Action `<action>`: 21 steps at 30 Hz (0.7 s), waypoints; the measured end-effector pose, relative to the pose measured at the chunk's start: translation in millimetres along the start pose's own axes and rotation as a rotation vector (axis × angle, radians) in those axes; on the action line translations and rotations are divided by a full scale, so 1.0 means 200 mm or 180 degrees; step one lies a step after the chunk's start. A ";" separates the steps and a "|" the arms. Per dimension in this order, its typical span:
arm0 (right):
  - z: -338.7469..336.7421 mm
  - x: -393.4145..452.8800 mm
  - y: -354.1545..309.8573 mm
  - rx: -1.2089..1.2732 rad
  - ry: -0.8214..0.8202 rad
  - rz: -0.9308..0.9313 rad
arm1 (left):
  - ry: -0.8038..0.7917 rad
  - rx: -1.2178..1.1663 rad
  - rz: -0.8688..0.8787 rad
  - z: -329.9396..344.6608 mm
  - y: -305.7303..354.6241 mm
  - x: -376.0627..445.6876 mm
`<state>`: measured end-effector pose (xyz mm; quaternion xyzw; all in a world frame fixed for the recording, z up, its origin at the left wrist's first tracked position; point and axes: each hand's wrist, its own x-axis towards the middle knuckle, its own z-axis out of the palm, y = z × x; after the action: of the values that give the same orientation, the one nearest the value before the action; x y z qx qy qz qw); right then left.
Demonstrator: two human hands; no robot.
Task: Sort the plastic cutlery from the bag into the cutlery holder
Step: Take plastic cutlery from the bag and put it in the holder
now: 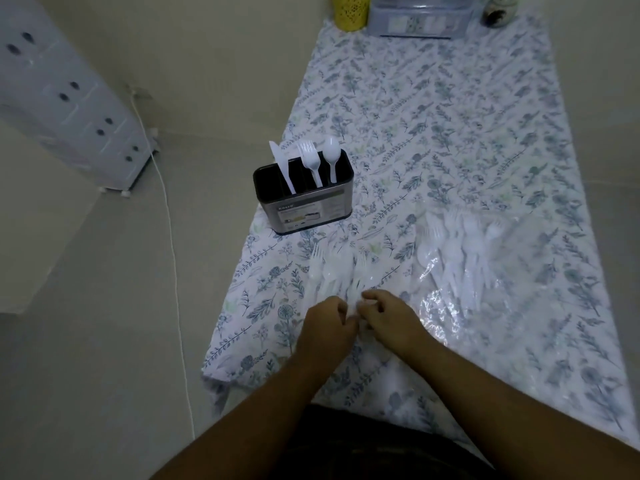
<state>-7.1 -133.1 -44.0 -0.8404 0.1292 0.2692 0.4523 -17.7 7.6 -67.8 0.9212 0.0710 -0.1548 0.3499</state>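
A dark metal cutlery holder point(304, 199) stands near the table's left edge, holding a white knife point(282, 169), a fork point(310, 161) and a spoon point(331, 157) in separate slots. A small bunch of white plastic forks point(332, 271) in clear wrap lies in front of me. My left hand point(325, 323) and my right hand point(384, 317) pinch its near end, fingers curled and close together. To the right a clear plastic bag point(485, 271) holds several white spoons and forks.
The floral tablecloth point(450, 133) covers the table. At the far end stand a yellow cup point(349, 12), a grey plastic box point(419, 19) and a small jar point(498, 12). A white drawer unit point(69, 98) and a cable point(173, 254) are on the floor at left.
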 end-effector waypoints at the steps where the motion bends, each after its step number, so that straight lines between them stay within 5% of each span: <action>1: 0.02 0.01 -0.01 0.0216 0.0075 0.0144 | -0.0069 -0.0128 0.0067 0.00 0.00 -0.01; 7: 0.03 0.02 -0.02 0.0922 0.0408 0.0475 | -0.0326 -0.0651 0.0234 -0.03 0.00 -0.08; 15: 0.01 0.00 0.02 0.0265 0.1074 0.0047 | 0.0165 0.0167 0.0319 -0.15 -0.14 0.04; 21: 0.04 0.01 0.03 0.0283 0.0424 -0.0209 | -0.0002 0.0579 0.0412 -0.09 -0.10 0.08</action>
<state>-11.3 -128.8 -52.5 -0.8393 0.1432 0.1917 0.4882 -2.2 35.9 -72.9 0.9518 -0.0030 -0.1380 0.2741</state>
